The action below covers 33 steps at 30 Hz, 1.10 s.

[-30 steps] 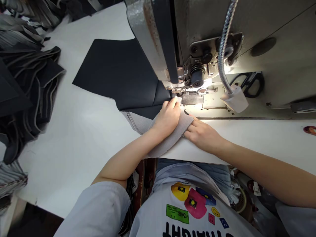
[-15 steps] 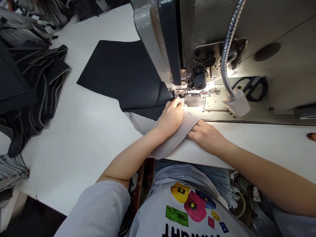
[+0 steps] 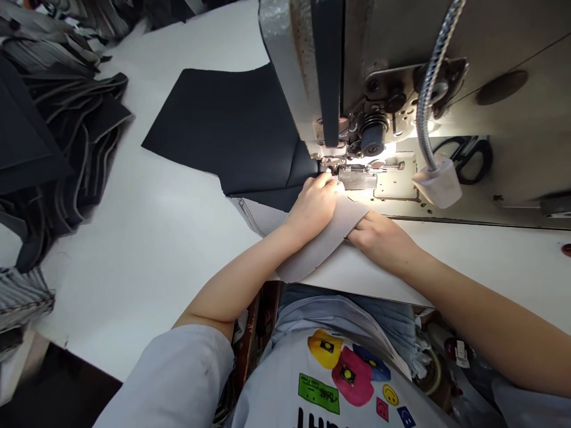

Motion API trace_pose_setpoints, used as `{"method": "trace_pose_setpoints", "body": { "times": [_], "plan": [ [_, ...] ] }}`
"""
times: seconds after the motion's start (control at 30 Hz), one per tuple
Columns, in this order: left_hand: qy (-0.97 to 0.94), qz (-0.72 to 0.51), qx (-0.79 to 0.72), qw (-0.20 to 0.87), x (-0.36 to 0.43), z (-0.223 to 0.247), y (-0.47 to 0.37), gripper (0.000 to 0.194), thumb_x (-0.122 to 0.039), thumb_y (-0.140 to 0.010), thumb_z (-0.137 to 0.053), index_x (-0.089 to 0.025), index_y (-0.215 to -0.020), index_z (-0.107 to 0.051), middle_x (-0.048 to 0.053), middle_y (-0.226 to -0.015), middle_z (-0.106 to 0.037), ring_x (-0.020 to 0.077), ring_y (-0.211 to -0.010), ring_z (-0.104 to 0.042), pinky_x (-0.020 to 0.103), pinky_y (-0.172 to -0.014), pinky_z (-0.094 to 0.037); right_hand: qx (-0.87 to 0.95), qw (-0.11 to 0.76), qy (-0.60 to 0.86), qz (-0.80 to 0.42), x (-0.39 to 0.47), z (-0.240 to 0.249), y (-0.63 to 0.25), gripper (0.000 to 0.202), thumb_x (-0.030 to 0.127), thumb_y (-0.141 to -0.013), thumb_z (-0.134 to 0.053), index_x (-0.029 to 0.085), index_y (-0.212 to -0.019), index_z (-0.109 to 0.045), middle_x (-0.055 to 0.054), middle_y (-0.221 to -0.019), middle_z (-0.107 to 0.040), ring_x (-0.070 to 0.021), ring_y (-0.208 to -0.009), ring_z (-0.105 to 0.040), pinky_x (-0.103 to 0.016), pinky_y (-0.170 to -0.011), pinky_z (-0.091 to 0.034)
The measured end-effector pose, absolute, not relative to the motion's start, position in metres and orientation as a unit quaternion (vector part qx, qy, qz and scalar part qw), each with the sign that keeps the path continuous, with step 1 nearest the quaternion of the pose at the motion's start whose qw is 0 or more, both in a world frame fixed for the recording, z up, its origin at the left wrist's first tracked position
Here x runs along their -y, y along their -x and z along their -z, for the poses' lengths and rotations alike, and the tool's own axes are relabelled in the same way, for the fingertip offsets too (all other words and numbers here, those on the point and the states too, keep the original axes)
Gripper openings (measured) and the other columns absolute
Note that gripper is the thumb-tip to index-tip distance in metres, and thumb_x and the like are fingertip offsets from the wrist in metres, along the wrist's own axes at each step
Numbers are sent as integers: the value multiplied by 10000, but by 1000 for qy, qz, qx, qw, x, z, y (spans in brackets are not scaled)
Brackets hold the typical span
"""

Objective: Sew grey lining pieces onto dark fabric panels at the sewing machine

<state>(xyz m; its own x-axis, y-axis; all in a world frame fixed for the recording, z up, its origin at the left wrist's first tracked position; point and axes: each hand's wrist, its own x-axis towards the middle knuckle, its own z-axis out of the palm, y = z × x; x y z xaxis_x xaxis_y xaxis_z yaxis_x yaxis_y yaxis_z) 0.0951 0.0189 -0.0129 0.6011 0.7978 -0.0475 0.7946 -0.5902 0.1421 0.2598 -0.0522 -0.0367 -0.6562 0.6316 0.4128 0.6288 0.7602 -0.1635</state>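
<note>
A black fabric piece [image 3: 232,125] lies on the white table, its right end at the needle area of a sewing machine [image 3: 343,163]. Its near edge turns up a grey underside [image 3: 312,255]. My left hand [image 3: 314,205] presses on the fabric just in front of the presser foot, its fingers bent together at the edge. Lower right, my right hand [image 3: 381,238] grips the grey flap, with its fingertips hidden beneath the cloth.
Stacks of dark cut pieces [image 3: 75,148] lie at the left of the white table [image 3: 147,261]. Black-handled scissors [image 3: 475,157] rest on the machine bed behind a lamp [image 3: 439,181] on a flexible metal neck. The machine's arm rises over the work.
The view has shifted slightly, so the machine and scissors appear further right. Both hands keep their places on the fabric, with little visible movement.
</note>
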Motion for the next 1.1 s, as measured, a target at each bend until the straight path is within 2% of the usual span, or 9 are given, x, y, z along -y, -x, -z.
{"method": "trace_pose_setpoints", "body": {
  "times": [0.17, 0.3, 0.43, 0.7, 0.9, 1.1],
  "plan": [
    [-875, -35, -477, 74, -17, 19, -93, 356, -152, -984, -344, -99, -1241, -585, 159, -1261, -553, 255, -1118, -531, 379, -994, -432, 908, 231, 350, 5, 52, 35, -259, 305, -3, -903, -468, 159, -726, -656, -68, -758, -628, -206, -800, -539, -302, -771, -483],
    [-863, 17, -501, 65, -12, 16, -93, 409, -145, -977, -358, -99, -1351, -517, 149, -1088, -558, 261, -1002, -540, 366, -881, -459, 909, 221, 353, -8, 54, 35, -259, 305, 24, -932, -449, 165, -770, -667, -71, -820, -651, -207, -869, -566, -304, -808, -509],
    [-867, 42, -495, 43, -9, 11, -91, 451, -169, -977, -361, -97, -1410, -466, 154, -1043, -557, 276, -980, -542, 373, -834, -460, 909, 207, 361, -11, 56, 38, -259, 338, 35, -944, -426, 191, -763, -664, -60, -828, -651, -206, -891, -577, -321, -836, -521],
    [-887, 66, -454, 44, -13, 4, -84, 470, -171, -963, -363, -97, -1415, -474, 145, -1023, -600, 264, -955, -555, 365, -837, -466, 919, 191, 345, 8, 55, 38, -260, 332, 39, -940, -446, 195, -728, -650, -48, -759, -639, -203, -826, -573, -339, -864, -514],
    [-887, 88, -448, 70, -19, -1, -86, 478, -128, -948, -347, -82, -1404, -481, 147, -1022, -603, 266, -961, -557, 368, -839, -468, 918, 216, 332, 5, 51, 35, -263, 310, 14, -904, -484, 172, -689, -641, -57, -723, -633, -207, -791, -557, -320, -776, -512],
    [-894, 43, -443, 51, -28, 5, -90, 419, -92, -922, -367, -147, -1270, -592, 123, -991, -581, 268, -951, -536, 371, -805, -439, 916, 230, 328, -2, 43, 39, -262, 345, 14, -912, -415, 155, -718, -664, -81, -736, -639, -219, -795, -546, -383, -927, -462]
  ]
}}
